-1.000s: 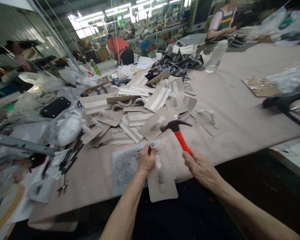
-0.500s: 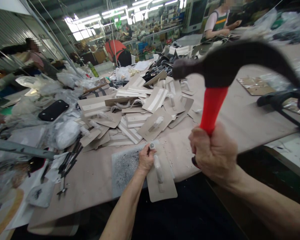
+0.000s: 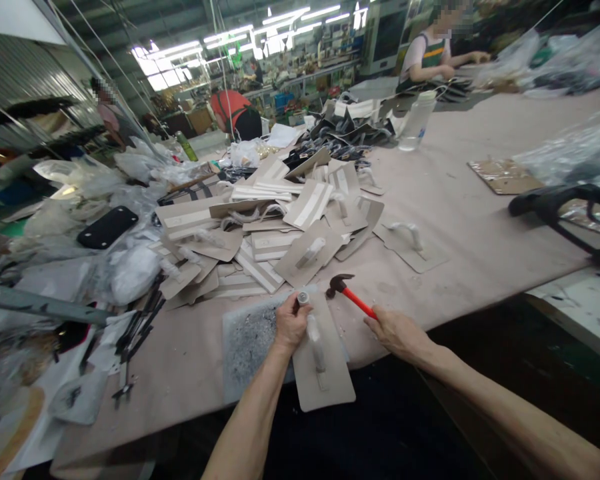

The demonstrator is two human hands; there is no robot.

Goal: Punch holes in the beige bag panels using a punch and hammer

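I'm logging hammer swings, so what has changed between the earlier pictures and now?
The right hand raised the hammer close to the camera half a second ago and has since brought it down near the round-ended tool. Nothing was taken hold of or let go. The left hand still holds that tool by the beige panel.

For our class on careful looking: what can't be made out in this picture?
Head view:
Lower end of grey cylinder: hidden by left hand.
Butt of hammer: hidden by right hand.
Black frame: cut off by right edge.
Marking on clear bottle: too small to read.
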